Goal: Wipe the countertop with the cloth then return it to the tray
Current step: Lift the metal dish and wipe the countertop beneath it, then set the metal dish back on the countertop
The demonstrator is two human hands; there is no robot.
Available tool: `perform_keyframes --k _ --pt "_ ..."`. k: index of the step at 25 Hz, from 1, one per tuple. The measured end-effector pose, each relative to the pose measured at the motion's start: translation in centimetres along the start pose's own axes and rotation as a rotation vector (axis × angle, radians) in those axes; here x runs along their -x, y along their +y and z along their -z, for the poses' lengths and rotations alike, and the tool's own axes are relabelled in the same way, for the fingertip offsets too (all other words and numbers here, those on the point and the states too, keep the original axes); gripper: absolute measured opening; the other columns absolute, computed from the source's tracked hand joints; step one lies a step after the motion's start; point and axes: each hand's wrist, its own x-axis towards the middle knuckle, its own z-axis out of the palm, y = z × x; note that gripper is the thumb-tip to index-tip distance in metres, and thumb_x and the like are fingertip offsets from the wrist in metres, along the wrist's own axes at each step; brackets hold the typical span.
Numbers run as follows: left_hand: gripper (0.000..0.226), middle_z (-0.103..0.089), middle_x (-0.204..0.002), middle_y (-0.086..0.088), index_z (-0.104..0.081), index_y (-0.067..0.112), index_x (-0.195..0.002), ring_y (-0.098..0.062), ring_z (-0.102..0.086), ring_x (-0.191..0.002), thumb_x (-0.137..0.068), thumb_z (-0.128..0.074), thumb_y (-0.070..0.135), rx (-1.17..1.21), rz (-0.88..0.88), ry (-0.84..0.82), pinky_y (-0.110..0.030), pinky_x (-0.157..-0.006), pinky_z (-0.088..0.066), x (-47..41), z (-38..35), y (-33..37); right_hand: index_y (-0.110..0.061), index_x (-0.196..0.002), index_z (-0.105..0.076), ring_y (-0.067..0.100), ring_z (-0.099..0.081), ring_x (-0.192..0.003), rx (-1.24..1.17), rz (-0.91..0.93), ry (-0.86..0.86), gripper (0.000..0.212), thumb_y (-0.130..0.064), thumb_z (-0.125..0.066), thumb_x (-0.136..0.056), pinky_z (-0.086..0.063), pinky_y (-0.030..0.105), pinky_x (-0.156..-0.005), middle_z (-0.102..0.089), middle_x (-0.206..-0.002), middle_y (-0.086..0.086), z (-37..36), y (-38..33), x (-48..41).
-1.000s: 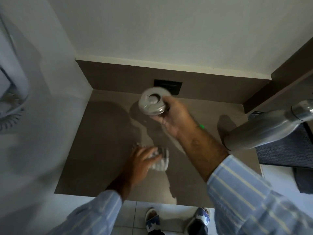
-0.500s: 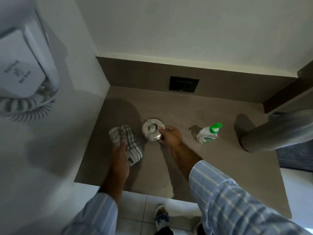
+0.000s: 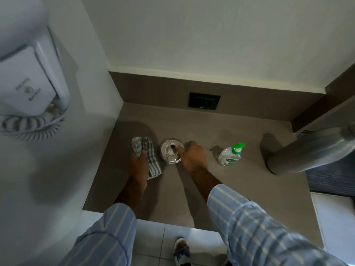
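The fingers [image 3: 142,153] of the left hand [image 3: 138,165] curl over the grey-and-white checked soft cloth [image 3: 153,164]. It lies bunched on the brown matte surface [image 3: 211,189], at nine o'clock from the round shiny metal dish [image 3: 169,156], whose rim the right hand [image 3: 193,158] pinches. The cloth looks light and limp, so a gathered fold seems the best hold. The palm hides part of it, and I cannot make out any tray.

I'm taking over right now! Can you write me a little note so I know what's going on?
Left hand: holds the checked cloth down on the countertop.
Right hand: fingers grip the rim of the round metal dish, which sits beside the cloth.
Done: can't tell how much is wiped.
Left: finish wiping, then put the cloth back on the tray.
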Motion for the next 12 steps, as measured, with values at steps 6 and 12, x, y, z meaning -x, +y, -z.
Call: perform_keyframes --k 6,12 --pt "0.047 -0.074 -0.124 -0.013 -0.069 0.009 -0.126 -0.028 -0.072 -0.113 -0.085 -0.078 0.031 0.555 -0.097 -0.303 -0.036 -0.087 -0.06 6.1 -3.2 11.9 -0.019 -0.087 -0.08 0.012 -0.077 -0.074 -0.626 0.002 -0.44 0.025 -0.041 -0.087 -0.077 -0.061 0.026 -0.069 -0.08 -0.087 0.002 8.5 -8.5 5.6" --pt "0.016 -0.079 -0.096 -0.011 -0.076 0.012 -0.097 -0.028 -0.076 -0.091 -0.081 -0.074 0.012 0.618 -0.122 -0.542 -0.039 -0.075 -0.062 13.5 -12.1 25.2 -0.006 -0.081 -0.073 0.013 -0.067 -0.042 -0.992 0.062 -0.154 0.007 -0.011 -0.077 -0.085 -0.053 0.019 -0.045 -0.074 -0.059 0.006 27.6 -11.5 8.7"
